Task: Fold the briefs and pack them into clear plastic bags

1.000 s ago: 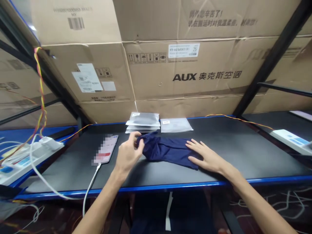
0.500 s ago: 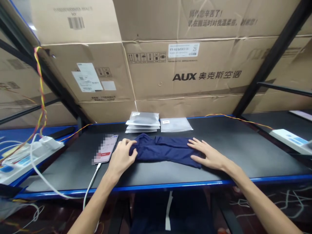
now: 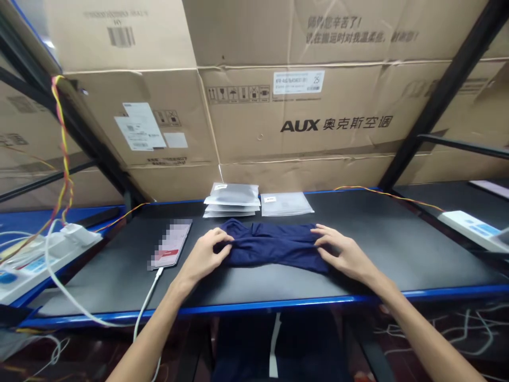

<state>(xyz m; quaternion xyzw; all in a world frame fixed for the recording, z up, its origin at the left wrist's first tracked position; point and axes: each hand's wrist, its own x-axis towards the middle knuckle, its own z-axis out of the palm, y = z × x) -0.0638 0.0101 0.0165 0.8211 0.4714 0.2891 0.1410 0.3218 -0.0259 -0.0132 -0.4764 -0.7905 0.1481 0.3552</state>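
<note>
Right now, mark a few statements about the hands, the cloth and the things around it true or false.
1. The left hand and the right hand each hold one end of the navy cloth. True.
2. The phone lies right of the cloth. False: it lies left of it, near the left hand.
3. A white cable runs to the phone's near end. True.
4. The frosted bags lie on the cloth. False: they lie behind it on the table.
</note>
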